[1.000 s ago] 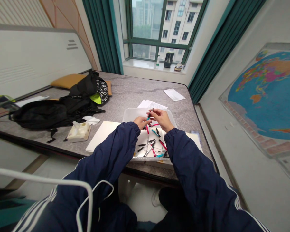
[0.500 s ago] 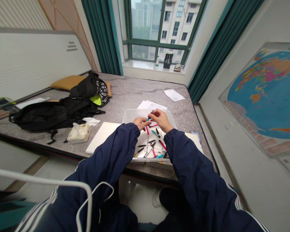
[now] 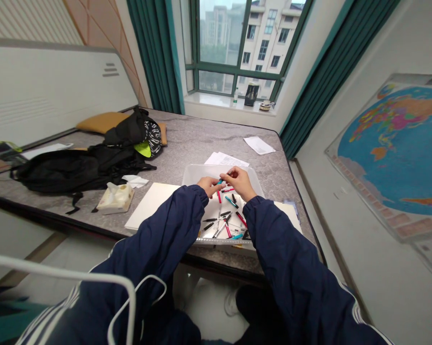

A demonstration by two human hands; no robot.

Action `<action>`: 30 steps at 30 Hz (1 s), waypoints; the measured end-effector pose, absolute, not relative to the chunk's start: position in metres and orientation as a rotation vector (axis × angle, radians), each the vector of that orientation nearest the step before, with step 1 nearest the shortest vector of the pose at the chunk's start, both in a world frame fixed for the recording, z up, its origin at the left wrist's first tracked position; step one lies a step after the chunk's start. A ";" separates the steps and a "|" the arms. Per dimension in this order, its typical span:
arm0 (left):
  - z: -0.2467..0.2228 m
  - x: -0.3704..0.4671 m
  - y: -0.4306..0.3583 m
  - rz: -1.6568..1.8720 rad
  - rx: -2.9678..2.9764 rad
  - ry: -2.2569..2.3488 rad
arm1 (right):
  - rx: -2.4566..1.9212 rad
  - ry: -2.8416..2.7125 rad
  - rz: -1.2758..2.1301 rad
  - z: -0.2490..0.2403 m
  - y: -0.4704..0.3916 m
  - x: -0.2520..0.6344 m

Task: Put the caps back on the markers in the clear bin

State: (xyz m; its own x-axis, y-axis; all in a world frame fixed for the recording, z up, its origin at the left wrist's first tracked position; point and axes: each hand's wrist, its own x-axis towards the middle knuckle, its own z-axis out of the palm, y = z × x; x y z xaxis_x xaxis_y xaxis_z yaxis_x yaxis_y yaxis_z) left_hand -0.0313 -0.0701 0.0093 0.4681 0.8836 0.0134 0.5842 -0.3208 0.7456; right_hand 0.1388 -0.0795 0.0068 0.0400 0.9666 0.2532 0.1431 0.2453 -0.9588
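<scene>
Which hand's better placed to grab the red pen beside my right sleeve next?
Probably your right hand: it's nearer the red pen than your left hand, though both hold the teal pen.

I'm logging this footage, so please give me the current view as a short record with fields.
Left hand: fingers on a teal pen, over the bin
Right hand: fingertips on the same pen's other end
Pen cap: too small to tell whether on or off
Bin: translucent, holding loose pens in red, black and teal
Left of bin: tissue box, black backpack
Beyond bin: printed papers
Right wall: world map
</scene>
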 end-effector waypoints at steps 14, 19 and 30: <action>-0.007 -0.034 -0.053 0.555 2.226 1.313 | -1.491 -1.574 0.790 -0.003 -0.078 0.149; -0.005 -0.034 -0.053 0.537 2.197 1.401 | -1.265 -1.438 1.032 0.004 -0.079 0.149; -0.003 -0.034 -0.055 0.567 2.227 1.334 | -1.466 -1.573 0.826 -0.006 -0.074 0.154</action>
